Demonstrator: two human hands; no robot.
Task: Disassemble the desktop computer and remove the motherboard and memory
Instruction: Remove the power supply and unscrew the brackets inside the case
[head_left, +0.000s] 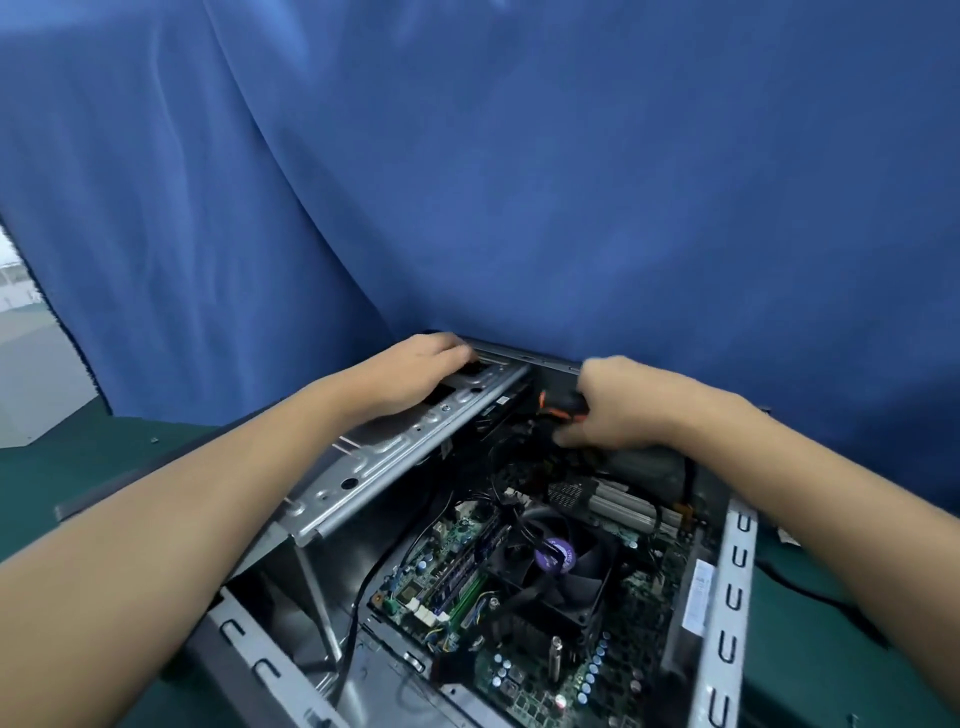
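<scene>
Left hand (421, 371) is laid on the far end of the tilted drive cage (395, 457); a grip cannot be confirmed. Right hand (618, 410) is clamped on a black-orange screwdriver (563, 402) at the far end of the case (727, 597). Motherboard (519, 691) is seated flat in the case floor, nearward of both hands. Memory sticks (467, 566) run near-to-far, left of the CPU fan (558, 561), closer to the left arm.

Setting: curtained-off electronics workbench.
Blue cloth backdrop (519, 182) hangs close behind a green-covered table (62, 467). An opened desktop case (727, 597) lies on it, circuit boards exposed. Pale floor (31, 374) shows past the cloth's left edge.
</scene>
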